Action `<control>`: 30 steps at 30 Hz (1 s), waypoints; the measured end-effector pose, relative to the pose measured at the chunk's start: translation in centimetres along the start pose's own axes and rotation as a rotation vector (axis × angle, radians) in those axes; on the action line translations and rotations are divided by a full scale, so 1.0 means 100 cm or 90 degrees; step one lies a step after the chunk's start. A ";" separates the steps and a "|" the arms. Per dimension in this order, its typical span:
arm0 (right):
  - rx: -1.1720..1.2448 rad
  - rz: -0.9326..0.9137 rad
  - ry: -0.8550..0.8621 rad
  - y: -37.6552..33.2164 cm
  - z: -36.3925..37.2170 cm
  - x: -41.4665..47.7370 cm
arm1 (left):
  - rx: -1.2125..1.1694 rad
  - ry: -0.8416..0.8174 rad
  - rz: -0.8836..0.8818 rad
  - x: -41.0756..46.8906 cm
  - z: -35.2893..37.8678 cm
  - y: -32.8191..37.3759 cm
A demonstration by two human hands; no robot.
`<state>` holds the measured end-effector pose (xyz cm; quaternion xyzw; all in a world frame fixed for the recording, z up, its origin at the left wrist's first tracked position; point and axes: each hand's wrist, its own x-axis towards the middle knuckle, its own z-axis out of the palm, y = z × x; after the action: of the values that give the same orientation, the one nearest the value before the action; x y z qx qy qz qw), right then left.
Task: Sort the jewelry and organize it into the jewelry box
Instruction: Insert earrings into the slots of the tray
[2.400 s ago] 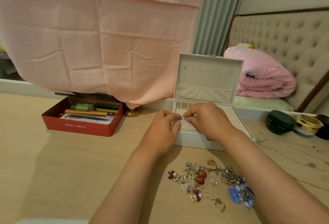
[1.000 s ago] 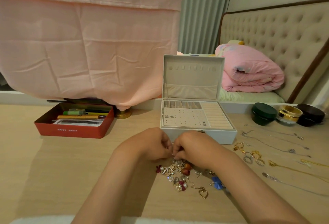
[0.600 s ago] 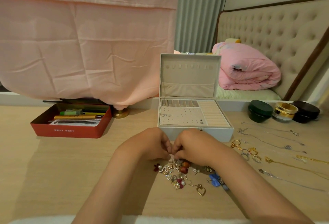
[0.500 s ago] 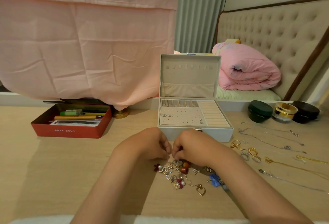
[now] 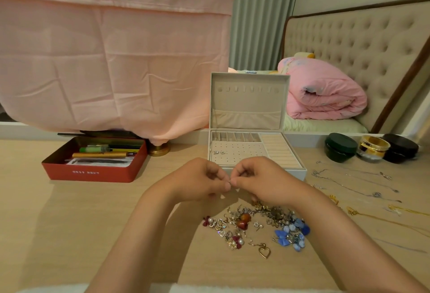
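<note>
Jewelry box (image 5: 277,150) and loose jewelry (image 5: 256,225): where do they sit? Take it from the left.

Far left on the table (image 5: 69,223) is a red tin (image 5: 93,172) of pens (image 5: 102,154). Then comes the left hand (image 5: 200,179), fingers curled, its fingertips meeting those of the right hand (image 5: 263,179).

Holding anything?

Both pinch one tiny piece (image 5: 230,182) between them, too small to tell what kind. They are just in front of the box.

And the box?

Just beyond the hands, with its lid (image 5: 246,106) upright and two small earrings (image 5: 219,152) on its dotted panel. The loose jewelry lies nearer, below the right hand. It is a tangled heap with a gold heart pendant (image 5: 264,252) at its near edge and blue pieces (image 5: 290,234) on its right.

Further right?

Thin chains (image 5: 349,181) are spread on the table, with three round jars (image 5: 373,148) at the far right.
</note>
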<state>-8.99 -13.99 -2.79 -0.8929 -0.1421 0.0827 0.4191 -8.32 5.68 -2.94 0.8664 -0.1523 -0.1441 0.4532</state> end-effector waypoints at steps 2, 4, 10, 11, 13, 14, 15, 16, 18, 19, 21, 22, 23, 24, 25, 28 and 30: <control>0.095 0.007 0.015 -0.002 0.000 -0.001 | -0.054 0.011 0.009 -0.002 -0.003 0.002; 0.181 0.012 0.035 -0.006 0.000 -0.001 | -0.103 0.009 0.013 -0.005 -0.006 0.004; 0.300 0.014 0.076 -0.013 -0.002 -0.002 | -0.179 0.074 0.052 -0.006 -0.011 0.000; 0.307 0.014 0.080 -0.013 -0.003 -0.001 | -0.193 0.080 0.054 -0.005 -0.011 0.000; 0.317 0.017 0.094 -0.012 -0.002 0.000 | -0.230 0.096 0.057 -0.004 -0.010 0.000; 0.322 0.018 0.103 -0.012 -0.002 0.000 | -0.246 0.108 0.061 -0.003 -0.010 0.000; 0.328 0.019 0.111 -0.012 -0.002 0.000 | -0.253 0.120 0.064 -0.002 -0.009 0.000; 0.333 0.018 0.114 -0.012 -0.001 0.000 | -0.251 0.130 0.067 -0.001 -0.008 0.000; 0.349 0.014 0.122 -0.013 -0.001 0.000 | -0.230 0.141 0.074 0.002 -0.005 0.001; 0.362 0.013 0.128 -0.013 0.000 0.001 | -0.226 0.145 0.078 0.003 -0.003 0.001; 0.386 0.011 0.146 -0.011 0.001 0.001 | -0.232 0.155 0.087 0.007 0.001 0.002; 0.385 0.014 0.154 -0.009 0.003 0.000 | -0.230 0.161 0.092 0.008 0.003 0.002; 0.372 0.021 0.159 -0.006 0.004 0.000 | -0.222 0.165 0.095 0.010 0.005 0.002; 0.353 0.030 0.161 -0.003 0.005 -0.001 | -0.215 0.166 0.095 0.011 0.007 0.003; 0.339 0.037 0.161 0.000 0.005 -0.002 | -0.210 0.166 0.094 0.012 0.010 0.003; 0.323 0.054 0.178 0.009 0.002 -0.004 | -0.196 0.174 0.097 0.018 0.019 0.005; 0.312 0.056 0.198 0.011 -0.002 -0.003 | -0.173 0.182 0.112 0.022 0.023 0.008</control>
<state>-9.01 -14.90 -3.51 -0.7723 -0.0127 -0.0053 0.6351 -7.29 2.67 -3.83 0.7923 -0.1405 0.0007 0.5937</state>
